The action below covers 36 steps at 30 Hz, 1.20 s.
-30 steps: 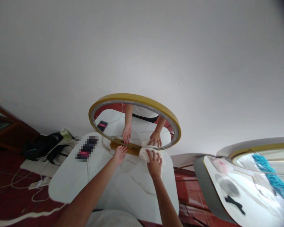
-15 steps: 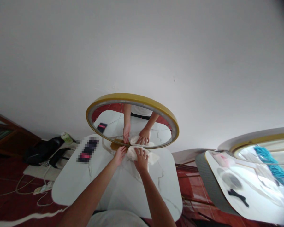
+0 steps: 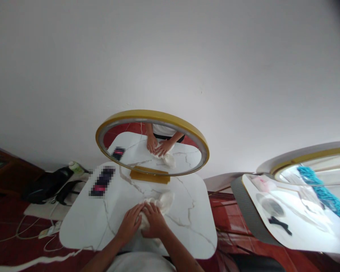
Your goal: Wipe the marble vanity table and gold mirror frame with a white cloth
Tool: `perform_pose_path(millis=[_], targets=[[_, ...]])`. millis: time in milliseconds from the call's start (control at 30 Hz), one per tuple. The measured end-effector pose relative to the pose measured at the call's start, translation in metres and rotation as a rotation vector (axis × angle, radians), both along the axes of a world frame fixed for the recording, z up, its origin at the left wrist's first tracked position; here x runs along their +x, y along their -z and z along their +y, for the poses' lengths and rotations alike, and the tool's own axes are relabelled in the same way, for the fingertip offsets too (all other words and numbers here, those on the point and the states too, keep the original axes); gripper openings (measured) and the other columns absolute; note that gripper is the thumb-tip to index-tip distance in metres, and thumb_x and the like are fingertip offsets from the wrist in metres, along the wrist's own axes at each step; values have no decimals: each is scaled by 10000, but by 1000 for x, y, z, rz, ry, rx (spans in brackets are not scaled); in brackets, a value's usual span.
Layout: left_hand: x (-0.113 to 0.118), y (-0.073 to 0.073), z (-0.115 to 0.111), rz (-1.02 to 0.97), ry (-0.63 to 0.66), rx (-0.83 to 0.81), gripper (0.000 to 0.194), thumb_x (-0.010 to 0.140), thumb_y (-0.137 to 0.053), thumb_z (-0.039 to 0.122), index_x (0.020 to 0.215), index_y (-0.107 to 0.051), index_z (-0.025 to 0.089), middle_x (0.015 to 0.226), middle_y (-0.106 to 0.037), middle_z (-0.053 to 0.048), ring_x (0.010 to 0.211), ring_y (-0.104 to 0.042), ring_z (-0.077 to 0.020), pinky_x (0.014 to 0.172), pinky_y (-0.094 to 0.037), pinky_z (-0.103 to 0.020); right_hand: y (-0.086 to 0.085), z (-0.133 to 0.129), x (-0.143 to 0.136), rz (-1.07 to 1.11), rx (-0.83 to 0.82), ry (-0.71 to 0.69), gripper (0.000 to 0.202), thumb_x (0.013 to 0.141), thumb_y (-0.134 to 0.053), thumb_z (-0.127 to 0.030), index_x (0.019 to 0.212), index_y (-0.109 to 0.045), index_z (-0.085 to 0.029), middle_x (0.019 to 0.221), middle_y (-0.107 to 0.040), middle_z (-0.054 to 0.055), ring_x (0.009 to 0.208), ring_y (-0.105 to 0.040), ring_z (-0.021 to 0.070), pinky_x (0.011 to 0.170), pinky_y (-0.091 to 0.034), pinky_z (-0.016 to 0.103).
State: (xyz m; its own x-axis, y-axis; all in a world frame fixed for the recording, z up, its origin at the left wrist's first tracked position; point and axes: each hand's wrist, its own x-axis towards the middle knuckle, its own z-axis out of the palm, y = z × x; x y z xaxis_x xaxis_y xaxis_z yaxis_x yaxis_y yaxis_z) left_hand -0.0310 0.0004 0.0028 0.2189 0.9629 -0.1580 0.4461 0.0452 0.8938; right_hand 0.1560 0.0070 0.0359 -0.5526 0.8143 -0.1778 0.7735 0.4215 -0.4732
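Note:
A crumpled white cloth [image 3: 166, 201] lies on the white marble-patterned table [image 3: 187, 234] in front of me. My right hand [image 3: 154, 221] is closed over the cloth, its fingers bunching it against the tabletop. Close beside it, my left hand [image 3: 129, 223] grips the cloth's left side, with the fingertips of both hands nearly meeting. Part of the cloth is hidden beneath my hands. Behind them stands an oval mirror [image 3: 155, 113] with a gold frame on a gold base [image 3: 150, 176], and both hands are reflected in it.
A pixelated dark item [image 3: 102, 181] lies at the table's left. Farther left are a black bag [image 3: 47, 185], a green-and-white bottle [image 3: 77, 167] and cables with a power strip [image 3: 51, 229]. To the right, a second table [image 3: 252, 196] holds a black item [image 3: 280, 224] and a mirror.
Both hands have moved from the mirror's base toward me, and the cloth has come along. My left hand, earlier at the base, is now on the cloth.

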Motion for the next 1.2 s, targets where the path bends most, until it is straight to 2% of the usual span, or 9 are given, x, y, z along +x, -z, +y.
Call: perform_pose_path(millis=[100, 233, 333, 433, 667, 900, 1067, 1133, 1200], targets=[[-19, 8, -22, 89, 162, -2, 430, 819, -498, 469, 1246, -511, 418, 1357, -475, 49, 1295, -365, -253, 1120, -232, -430, -5, -24, 27, 78, -47, -93, 869, 669, -593, -595, 1417, -240, -329, 1503, -202, 19, 1352, -216, 262, 1088, -204, 399], [-33, -6, -29, 45, 385, -2, 467, 814, -522, 491, 1276, -456, 461, 1366, -463, 59, 1269, -404, -268, 1092, -284, -440, 1, -54, 59, 8, -11, -77, 749, 719, -544, -619, 1383, -237, -458, 1511, -167, -38, 1371, -171, 280, 1098, -105, 505], [-30, -11, -28, 37, 417, 1, 463, 824, -522, 472, 1281, -455, 448, 1371, -460, 49, 1267, -407, -257, 1088, -289, -441, 15, -67, 64, -54, 11, -24, 775, 713, -549, -641, 1385, -200, -477, 1514, -149, -31, 1365, -177, 314, 1075, -112, 570], [-25, -4, -27, 60, 394, 22, 445, 832, -522, 434, 1274, -470, 434, 1362, -473, 40, 1266, -406, -240, 1090, -287, -428, 29, -68, 57, -90, -1, 3, 779, 720, -553, -643, 1386, -184, -479, 1513, -148, -28, 1364, -170, 330, 1050, -179, 592], [-29, 17, -10, 49, 243, 91, 437, 845, -520, 359, 1275, -474, 421, 1353, -483, 33, 1256, -426, -224, 1098, -300, -413, 37, -37, 26, -194, 77, 133, 744, 770, -584, -538, 1383, -167, -483, 1517, -138, -32, 1363, -188, 305, 1020, -292, 533], [-38, 32, 46, 173, 168, 269, 452, 866, -434, 226, 1309, -451, 313, 1369, -467, 7, 1273, -409, -178, 1089, -321, -418, 24, 22, -20, -326, 2, 287, 753, 816, -585, -445, 1382, -91, -497, 1513, -158, -58, 1372, -149, 264, 1021, -305, 448], [-46, 41, 76, 361, 157, 362, 449, 873, -377, 158, 1309, -448, 243, 1360, -479, -29, 1280, -398, -174, 1064, -357, -420, 17, 51, -45, -355, -15, 361, 719, 837, -540, -500, 1368, -57, -528, 1501, -206, -42, 1351, -191, 294, 1025, -180, 596], [-50, 43, 78, 382, 145, 381, 445, 876, -371, 150, 1302, -455, 244, 1343, -496, -32, 1266, -418, -173, 1050, -378, -410, 17, 54, -50, -341, 17, 371, 690, 841, -520, -524, 1367, -75, -533, 1489, -243, -31, 1340, -212, 305, 1019, -95, 645], [-55, 45, 75, 384, 143, 391, 443, 880, -369, 151, 1303, -453, 249, 1335, -504, -30, 1255, -432, -169, 1041, -393, -399, 17, 53, -51, -315, 19, 370, 691, 831, -536, -521, 1375, -109, -518, 1482, -263, -15, 1327, -234, 314, 1019, -108, 639]])
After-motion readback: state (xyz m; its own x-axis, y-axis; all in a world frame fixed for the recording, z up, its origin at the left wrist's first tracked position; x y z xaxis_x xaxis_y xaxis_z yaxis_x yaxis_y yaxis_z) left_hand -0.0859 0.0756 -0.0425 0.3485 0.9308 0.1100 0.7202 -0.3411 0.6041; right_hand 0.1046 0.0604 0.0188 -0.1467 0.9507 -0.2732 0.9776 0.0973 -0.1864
